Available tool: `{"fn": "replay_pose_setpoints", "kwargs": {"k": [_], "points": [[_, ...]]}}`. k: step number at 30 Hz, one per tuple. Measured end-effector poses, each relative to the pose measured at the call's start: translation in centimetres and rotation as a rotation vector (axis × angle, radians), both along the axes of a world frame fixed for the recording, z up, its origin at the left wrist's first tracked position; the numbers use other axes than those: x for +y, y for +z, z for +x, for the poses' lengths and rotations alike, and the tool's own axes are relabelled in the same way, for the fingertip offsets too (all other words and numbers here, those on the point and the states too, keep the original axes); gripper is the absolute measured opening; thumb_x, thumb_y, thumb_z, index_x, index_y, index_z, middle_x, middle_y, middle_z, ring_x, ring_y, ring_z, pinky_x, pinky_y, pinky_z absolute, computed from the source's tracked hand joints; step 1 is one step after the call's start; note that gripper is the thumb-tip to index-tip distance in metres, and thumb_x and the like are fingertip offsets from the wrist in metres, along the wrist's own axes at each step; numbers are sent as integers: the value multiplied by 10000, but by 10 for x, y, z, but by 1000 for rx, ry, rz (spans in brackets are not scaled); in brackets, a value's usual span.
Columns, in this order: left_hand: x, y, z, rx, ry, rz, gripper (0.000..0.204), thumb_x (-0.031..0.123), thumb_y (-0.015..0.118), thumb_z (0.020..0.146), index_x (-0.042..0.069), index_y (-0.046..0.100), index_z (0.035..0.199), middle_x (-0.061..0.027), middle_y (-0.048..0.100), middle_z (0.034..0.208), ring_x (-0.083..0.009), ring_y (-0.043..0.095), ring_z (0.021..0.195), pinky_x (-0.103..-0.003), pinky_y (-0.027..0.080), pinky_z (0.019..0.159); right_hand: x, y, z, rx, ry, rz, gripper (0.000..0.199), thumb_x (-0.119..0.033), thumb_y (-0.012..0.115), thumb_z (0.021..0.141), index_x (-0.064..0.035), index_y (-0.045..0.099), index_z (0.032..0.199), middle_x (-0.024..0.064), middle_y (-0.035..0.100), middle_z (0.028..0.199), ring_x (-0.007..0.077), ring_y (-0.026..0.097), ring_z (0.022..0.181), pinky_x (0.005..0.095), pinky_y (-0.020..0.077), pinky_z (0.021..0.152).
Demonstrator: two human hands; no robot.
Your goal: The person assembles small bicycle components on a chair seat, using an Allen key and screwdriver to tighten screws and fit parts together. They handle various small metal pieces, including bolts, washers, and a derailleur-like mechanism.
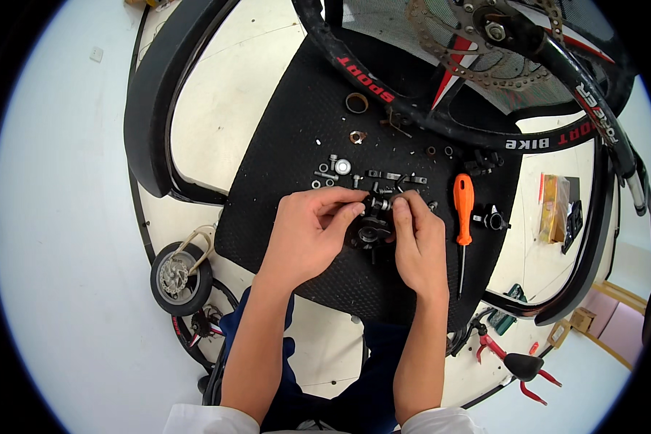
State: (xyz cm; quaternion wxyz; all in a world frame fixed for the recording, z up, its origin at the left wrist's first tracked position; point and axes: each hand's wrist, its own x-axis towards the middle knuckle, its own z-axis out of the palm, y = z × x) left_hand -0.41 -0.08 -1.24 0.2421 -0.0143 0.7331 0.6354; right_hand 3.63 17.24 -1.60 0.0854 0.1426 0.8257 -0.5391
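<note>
- A small black metal part (pixel 371 233) is held just above or on the seat of a dark chair (pixel 267 155), near its middle, between both hands.
- By the left hand (pixel 307 235), the part is gripped from its left side, thumb and forefinger brought nearly together at its upper end; what lies between the tips is too small to tell.
- By the right hand (pixel 421 246), a small silver piece (pixel 384 205) at the part's right side appears to be pinched between thumb and forefinger.
- Much seems to be apart: bolts (pixel 326 176), a silver disc (pixel 343 167), a wide ring (pixel 356 103), a rusty washer (pixel 357 137) and a flat black bar (pixel 396 176) are laid out loose beyond the hands.
- An orange screwdriver (pixel 464 195) is left lying to the right, untouched, with a black and silver piece (pixel 492 218) beside it.
- The held part is joined to nothing on the wheel (pixel 372 85) beyond, as far as can be seen.
- Whether the part is being taken apart or put together cannot be told; by judgement, the work is midway, with the loose pieces not yet fitted.
</note>
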Motion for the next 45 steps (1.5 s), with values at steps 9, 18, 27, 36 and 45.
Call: {"fn": "replay_pose_setpoints", "kwargs": {"k": [9, 18, 27, 36, 45], "points": [[0, -1, -1, 22, -10, -14, 211, -17, 622, 951, -64, 694, 1143, -90, 740, 921, -61, 653, 820, -193, 515, 708, -2, -4, 0, 57, 53, 107, 185, -169, 515, 1019, 7, 532, 962, 134, 573, 733, 231, 587, 674, 355, 475, 672], [1, 0, 1, 16, 1, 27, 212, -31, 624, 944, -71, 688, 1142, -111, 746, 951, -82, 675, 862, -206, 538, 742, -7, -1, -2, 134, 8, 184, 227, -187, 544, 1008, 33, 559, 954, 168, 579, 743, 287, 571, 643, 385, 461, 638], [1, 2, -1, -14, 3, 13, 212, -28, 618, 946, -74, 685, 1142, -111, 743, 947, -77, 666, 857, -205, 532, 757, -1, 7, 3, 37, 7, -56, 204, -170, 540, 1008, 29, 557, 972, 140, 555, 709, 236, 542, 600, 371, 451, 610], [0, -5, 2, 29, 63, 41, 176, 13, 657, 916, -54, 711, 1069, -143, 740, 841, -120, 693, 714, -251, 542, 648, -2, 5, 2, 54, -9, -80, 137, -130, 540, 1001, 3, 554, 1031, 165, 592, 772, 230, 573, 650, 363, 467, 635], [-1, -3, 2, -5, 26, 3, 210, -46, 627, 933, -68, 690, 1132, -110, 744, 931, -81, 670, 834, -218, 541, 747, -5, 1, 0, 30, 113, 137, 163, -164, 521, 1023, -8, 548, 1060, 192, 613, 827, 372, 605, 730, 401, 476, 684]]}}
